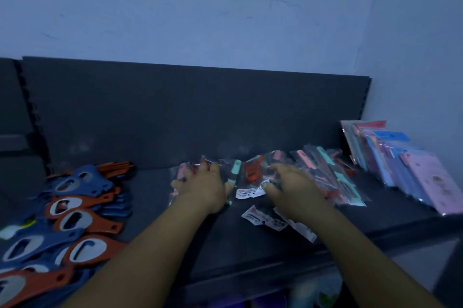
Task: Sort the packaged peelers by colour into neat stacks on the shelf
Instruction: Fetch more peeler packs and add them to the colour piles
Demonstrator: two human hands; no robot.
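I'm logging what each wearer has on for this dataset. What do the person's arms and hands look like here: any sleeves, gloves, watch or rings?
Both forearms are bare as far as the picture shows, with no sleeves in view. The left hand and the right hand wear no gloves. No watch or bracelet shows at either wrist. The picture is dim and blurred, so rings cannot be ruled out.

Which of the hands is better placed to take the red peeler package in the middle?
Probably the right hand: the red peeler package lies just beside its fingers, while the left hand rests on other packages.
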